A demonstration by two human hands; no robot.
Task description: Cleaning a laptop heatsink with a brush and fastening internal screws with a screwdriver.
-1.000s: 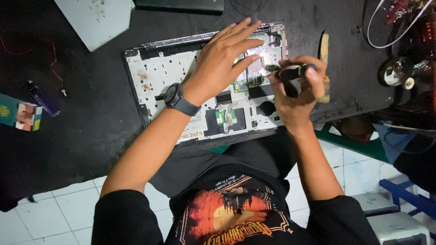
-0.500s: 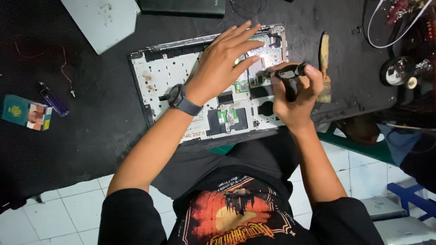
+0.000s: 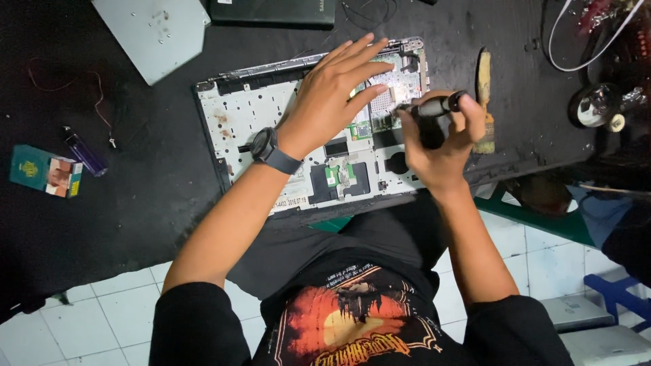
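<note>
Starting at the far left of the black worktop (image 3: 135, 203), I see a green carton (image 3: 45, 171) with a purple lighter (image 3: 85, 152) just beside it, and a thin red wire (image 3: 68, 88) above them. A grey metal panel (image 3: 152, 34) lies at the top edge, with a dark flat device (image 3: 271, 10) next to it. My left hand (image 3: 336, 95) lies flat, fingers spread wide, pressing on the opened laptop chassis (image 3: 258, 112) near its green circuit board (image 3: 363, 129); it grips nothing. A dark wristwatch (image 3: 268, 149) sits on that wrist. My right hand (image 3: 444, 135) is closed around a black screwdriver (image 3: 434, 107), held nearly level, its tip pointing left toward the board just beside my left fingertips. I cannot tell whether the tip touches. A wooden-handled brush (image 3: 484, 95) lies just right of that hand. Further right are a white cable (image 3: 590, 47) and a round metal object (image 3: 597, 105). Below the bench are white floor tiles (image 3: 88, 318) and a blue stool (image 3: 620, 291).
</note>
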